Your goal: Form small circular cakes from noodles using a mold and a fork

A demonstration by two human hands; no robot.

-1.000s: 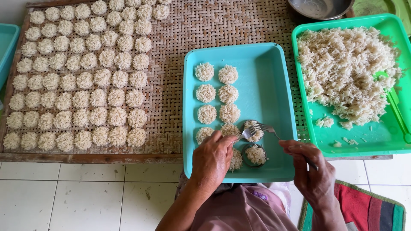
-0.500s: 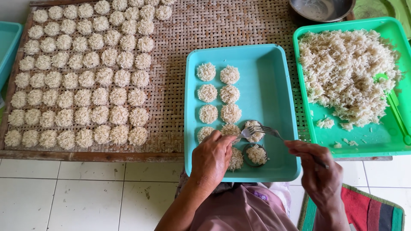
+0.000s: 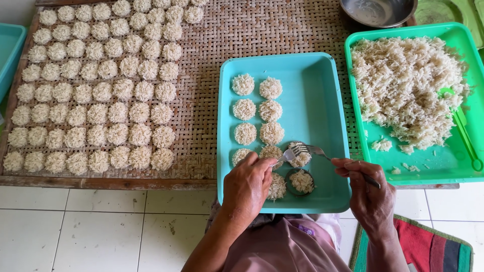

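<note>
Head view: right hand (image 3: 372,197) grips a fork (image 3: 302,150), left hand (image 3: 247,187) pinches a rice cake (image 3: 301,159) at the teal tray's (image 3: 327,100) near edge; shaping underway, packing next.

Both bare forearms are reaching forward, the left hand (image 3: 247,189) curling palm-down, the right hand (image 3: 370,194) pinching its fingers closed.

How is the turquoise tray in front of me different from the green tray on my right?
The turquoise tray holds small round rice cakes set in neat rows; the green tray holds one loose heap of rice. The turquoise tray lies under both hands, the right hand working a fork there; the green tray holds only a green scoop. Both are rectangular plastic trays on the woven mat.
</note>
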